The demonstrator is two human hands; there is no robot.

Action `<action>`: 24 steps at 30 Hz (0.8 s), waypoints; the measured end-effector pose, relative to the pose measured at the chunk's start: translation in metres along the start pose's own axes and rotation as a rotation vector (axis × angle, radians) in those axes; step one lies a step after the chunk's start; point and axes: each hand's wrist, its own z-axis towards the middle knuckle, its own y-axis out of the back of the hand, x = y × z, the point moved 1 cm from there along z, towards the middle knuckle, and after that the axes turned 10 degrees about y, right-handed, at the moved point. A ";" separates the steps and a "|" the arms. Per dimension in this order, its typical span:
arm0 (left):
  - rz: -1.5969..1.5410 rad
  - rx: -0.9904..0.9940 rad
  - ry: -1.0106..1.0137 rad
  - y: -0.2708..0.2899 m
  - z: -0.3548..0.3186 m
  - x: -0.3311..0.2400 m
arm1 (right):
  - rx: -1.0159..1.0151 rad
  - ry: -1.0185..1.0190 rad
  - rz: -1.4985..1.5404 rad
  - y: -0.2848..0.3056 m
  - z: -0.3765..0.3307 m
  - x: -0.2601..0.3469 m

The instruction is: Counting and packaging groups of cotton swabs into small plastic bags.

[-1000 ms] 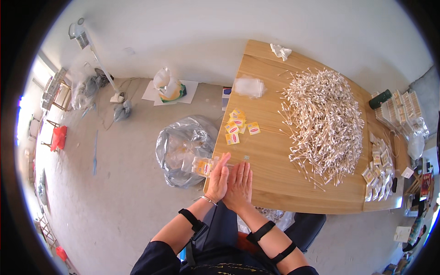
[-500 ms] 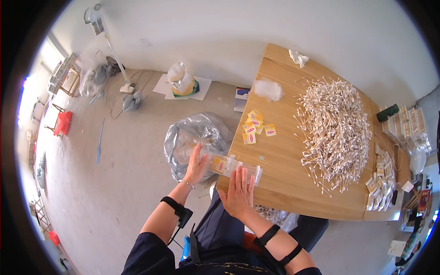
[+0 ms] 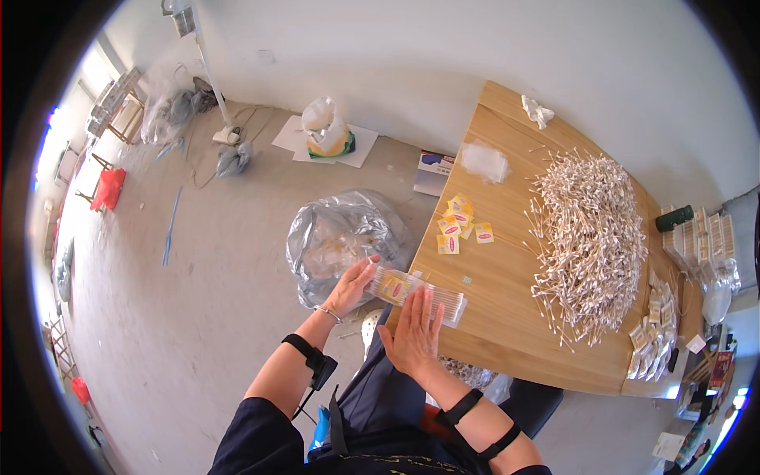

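A clear plastic bag of cotton swabs [image 3: 445, 301] lies across the table's left front corner, with a yellow and white card showing through its left part. My left hand [image 3: 348, 291] is closed on the bag's left end, just past the table edge. My right hand [image 3: 412, 334] rests flat on the bag near its middle, fingers stretched out and covering part of it. Beyond the bag, several yellow and white cards [image 3: 457, 222] lie loosely on the wooden table [image 3: 503, 293]. A large heap of loose cotton swabs [image 3: 590, 245] spreads to their right.
A grey plastic sack [image 3: 321, 226] stands open on the floor left of the table. Clear empty bags [image 3: 485, 162] and a crumpled white tissue [image 3: 537, 112] lie farther back. Filled packs [image 3: 653, 332] and a dark green cylinder [image 3: 674, 218] are at the right.
The fingers of my left hand, upright and apart from each other before, have closed on the bag's left end. My right hand stays flat on the bag. The whole view has shifted slightly.
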 end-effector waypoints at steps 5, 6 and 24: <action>0.258 -0.057 -0.088 0.008 -0.002 -0.001 | -0.001 0.008 -0.003 0.000 0.000 0.001; 0.314 -0.106 -0.046 0.008 -0.001 -0.002 | 0.000 0.007 -0.005 0.000 0.001 0.001; 0.150 -0.223 -0.011 -0.003 0.001 0.002 | -0.072 0.009 -0.064 0.007 0.004 -0.004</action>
